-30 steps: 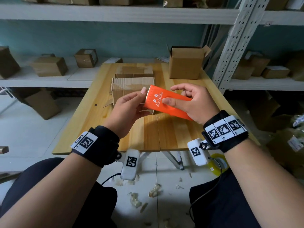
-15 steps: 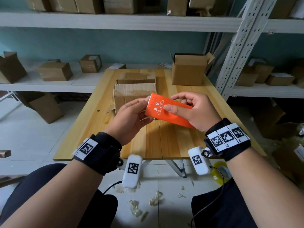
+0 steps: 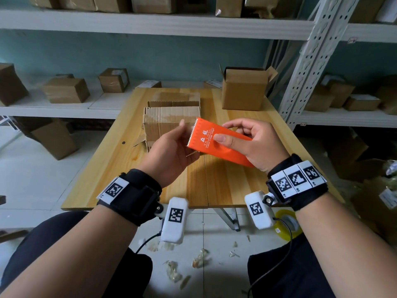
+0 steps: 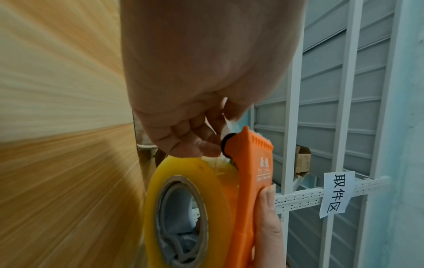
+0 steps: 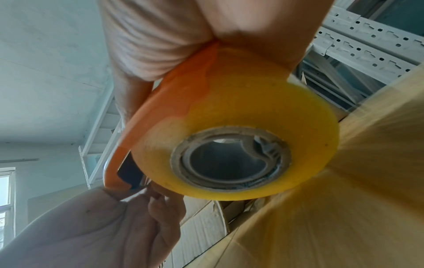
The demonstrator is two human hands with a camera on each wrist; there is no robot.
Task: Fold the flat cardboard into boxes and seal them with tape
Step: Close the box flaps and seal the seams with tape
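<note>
My dispenser (image 3: pixel 223 141) is bright orange, with white lettering printed on its flat face and a black roller at its toothed end. The tape (image 4: pixel 183 208) on it is translucent yellow, wound on a grey-brown core. My wristbands (image 3: pixel 137 192) are black, each carrying white tags printed with black square codes. The table (image 3: pixel 120 168) is honey-yellow wood with fine straight grain. The cardboard (image 3: pixel 169 121) is plain brown with ribbed edges. The shelves (image 3: pixel 150 24) are white against a pale teal wall (image 3: pixel 129 54). A white label (image 4: pixel 335 194) bears black characters.
</note>
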